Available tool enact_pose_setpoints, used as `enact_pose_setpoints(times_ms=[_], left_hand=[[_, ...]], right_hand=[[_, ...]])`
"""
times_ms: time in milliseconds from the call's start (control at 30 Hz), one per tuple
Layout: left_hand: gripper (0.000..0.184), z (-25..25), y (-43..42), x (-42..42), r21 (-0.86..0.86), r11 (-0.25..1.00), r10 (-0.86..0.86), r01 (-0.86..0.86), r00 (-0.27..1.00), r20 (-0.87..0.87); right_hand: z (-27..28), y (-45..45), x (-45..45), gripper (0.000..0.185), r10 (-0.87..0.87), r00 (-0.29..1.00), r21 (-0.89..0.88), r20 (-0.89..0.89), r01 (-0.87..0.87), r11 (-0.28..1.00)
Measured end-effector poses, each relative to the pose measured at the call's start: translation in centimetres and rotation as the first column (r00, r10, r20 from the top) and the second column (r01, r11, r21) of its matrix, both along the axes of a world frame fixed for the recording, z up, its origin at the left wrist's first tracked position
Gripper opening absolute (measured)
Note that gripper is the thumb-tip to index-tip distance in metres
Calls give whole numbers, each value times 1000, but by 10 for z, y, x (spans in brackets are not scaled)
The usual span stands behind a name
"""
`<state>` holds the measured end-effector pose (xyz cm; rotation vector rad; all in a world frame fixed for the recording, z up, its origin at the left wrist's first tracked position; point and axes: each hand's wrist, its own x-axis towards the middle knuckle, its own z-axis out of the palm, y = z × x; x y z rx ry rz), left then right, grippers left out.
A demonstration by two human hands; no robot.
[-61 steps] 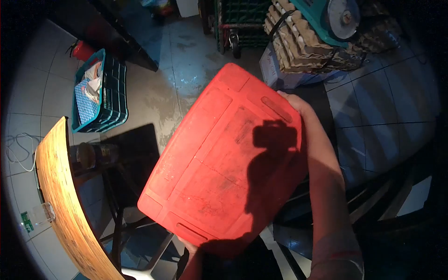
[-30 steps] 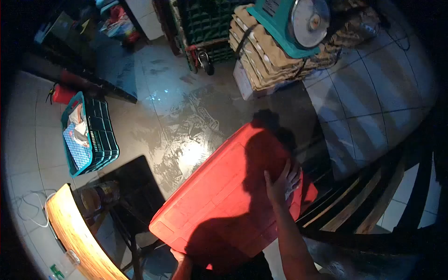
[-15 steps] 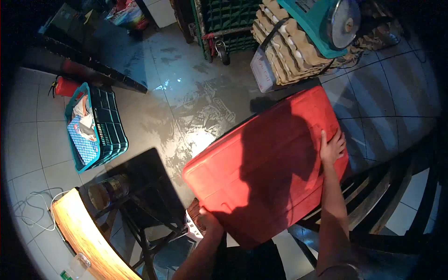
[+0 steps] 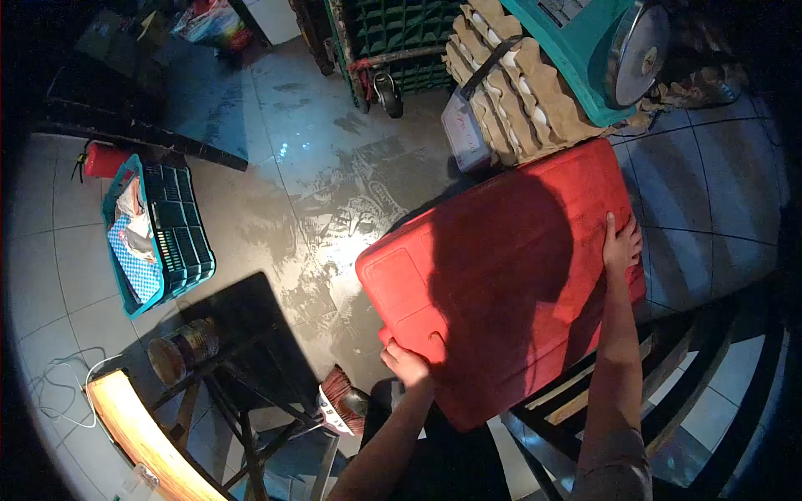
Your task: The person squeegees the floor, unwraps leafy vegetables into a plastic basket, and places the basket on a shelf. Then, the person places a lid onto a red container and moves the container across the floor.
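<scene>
A large red plastic lid (image 4: pixel 501 284), like that of a cooler box, is tilted in front of me with my shadow across it. My left hand (image 4: pixel 407 365) grips its near left edge, the fingers partly hidden by the rim. On the right edge, my right hand (image 4: pixel 620 246) holds it with the thumb on the top face and the fingers toward the side. What lies under the lid is hidden. Just past its far edge stand stacked egg trays (image 4: pixel 526 92), with eggs showing between the layers. A broom head (image 4: pixel 341 402) with dark red bristles is below my left hand.
A teal dial scale (image 4: pixel 576 58) sits on the egg trays. A green crate (image 4: pixel 171 230) holding bags stands left on the wet tiled floor (image 4: pixel 326 209). Near it are a rusty can (image 4: pixel 184 346) and a wooden stool top (image 4: pixel 146 434). Dark slats (image 4: pixel 693 359) are at right.
The red lid and both hands have shifted right in view, closer to the egg trays. More of the broom head shows. The surroundings have shifted slightly as my head moved.
</scene>
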<state>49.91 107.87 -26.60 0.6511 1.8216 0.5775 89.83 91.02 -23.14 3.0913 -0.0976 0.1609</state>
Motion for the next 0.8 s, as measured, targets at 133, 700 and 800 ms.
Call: enact_pose_setpoints(times_ms=[133, 700, 800], left_hand=[[42, 22, 5, 30, -37, 994, 102, -99, 992, 76], [46, 8, 9, 4, -221, 788, -605, 574, 659, -447], [45, -102, -22, -56, 205, 843, -442, 498, 857, -265]], right_hand=[[8, 0, 12, 80, -24, 1000, -3, -4, 24, 1000], [-9, 37, -22, 58, -88, 968, -79, 235, 110, 991], [-25, 35, -40, 55, 49, 989, -264, 139, -11, 964]])
